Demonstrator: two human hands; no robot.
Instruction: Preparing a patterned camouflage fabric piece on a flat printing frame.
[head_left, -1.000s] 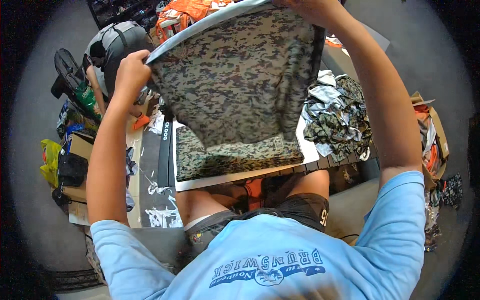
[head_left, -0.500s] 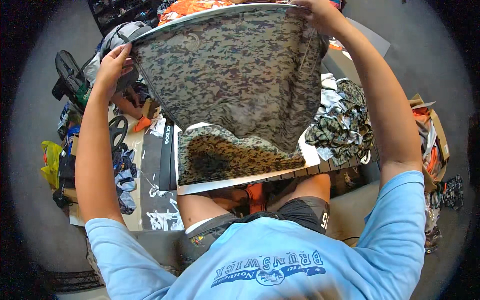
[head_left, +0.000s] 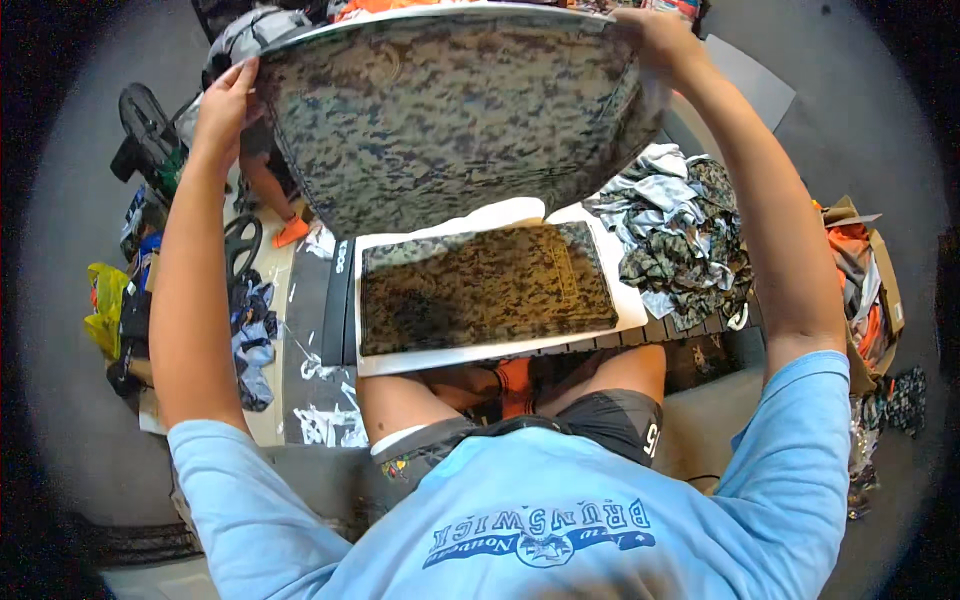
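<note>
A camouflage cloth hangs spread wide between my two hands, its lower part swung away from me. My left hand pinches its top left corner. At the top right corner, my right hand grips the edge, somewhat blurred. Below the raised cloth, a neatly folded stack of camouflage cloth lies flat on a white board in front of my thighs. The hanging cloth's lower edge is apart from the stack.
A heap of crumpled camouflage and white cloth lies to the right. An open cardboard box with orange and grey fabric stands further right. On the left are a yellow plastic bag and white scraps. Another person is at the far left.
The cloth's lower edge has lifted and swung away, uncovering more of the folded stack. My left hand has risen slightly; my right hand has shifted a little right and down.
</note>
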